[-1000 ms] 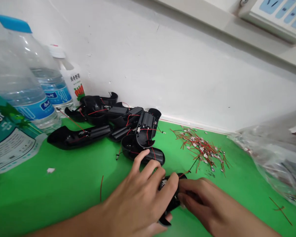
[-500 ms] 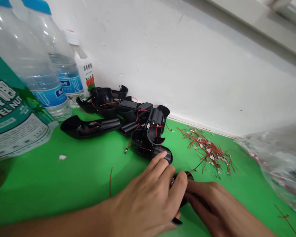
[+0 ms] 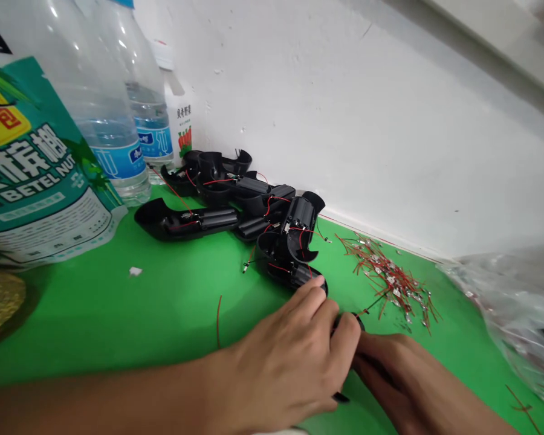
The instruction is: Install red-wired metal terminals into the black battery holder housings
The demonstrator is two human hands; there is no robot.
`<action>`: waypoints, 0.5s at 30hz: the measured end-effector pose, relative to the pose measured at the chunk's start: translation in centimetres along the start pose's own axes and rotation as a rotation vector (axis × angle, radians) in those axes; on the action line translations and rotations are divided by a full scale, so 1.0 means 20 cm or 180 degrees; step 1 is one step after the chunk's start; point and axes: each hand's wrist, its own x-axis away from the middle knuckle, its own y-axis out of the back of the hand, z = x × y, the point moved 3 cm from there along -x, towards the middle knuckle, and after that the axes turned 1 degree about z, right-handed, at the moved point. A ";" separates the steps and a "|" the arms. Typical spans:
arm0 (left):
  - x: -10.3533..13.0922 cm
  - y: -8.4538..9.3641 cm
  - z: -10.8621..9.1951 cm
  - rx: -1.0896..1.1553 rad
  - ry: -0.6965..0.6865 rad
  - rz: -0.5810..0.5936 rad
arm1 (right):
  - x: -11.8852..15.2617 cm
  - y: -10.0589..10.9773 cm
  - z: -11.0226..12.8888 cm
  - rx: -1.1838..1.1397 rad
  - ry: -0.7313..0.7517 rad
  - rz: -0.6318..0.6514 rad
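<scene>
My left hand (image 3: pixel 294 356) is closed round a black plastic housing (image 3: pixel 360 325), mostly hidden beneath its fingers. A dark and a red wire stick out of its far end, and another dark edge shows below the palm. From the right, my right hand (image 3: pixel 392 368) grips the same part, its fingertips tucked against my left hand. Just beyond my left fingertips lies a heap of similar black housings (image 3: pixel 217 219) with ribbed sections and thin red wires. Right of them is a pile of short red wires with small metal tabs (image 3: pixel 392 279).
Water bottles (image 3: pixel 118 151) and a white bottle (image 3: pixel 184 124) stand at the back left, behind a green betel nut bag (image 3: pixel 40 175). A clear plastic bag (image 3: pixel 512 320) lies at right. A loose red wire (image 3: pixel 218 323) and white scrap (image 3: pixel 135 271) rest on the green surface.
The view has swung left, so everything on the surface sits further right. Both hands keep their hold on the housing, and less of it shows between them.
</scene>
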 end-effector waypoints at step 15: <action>0.01 -0.02 0.01 0.0196 0.0108 -0.0059 | -0.02 0.01 -0.03 0.1753 0.0117 0.0251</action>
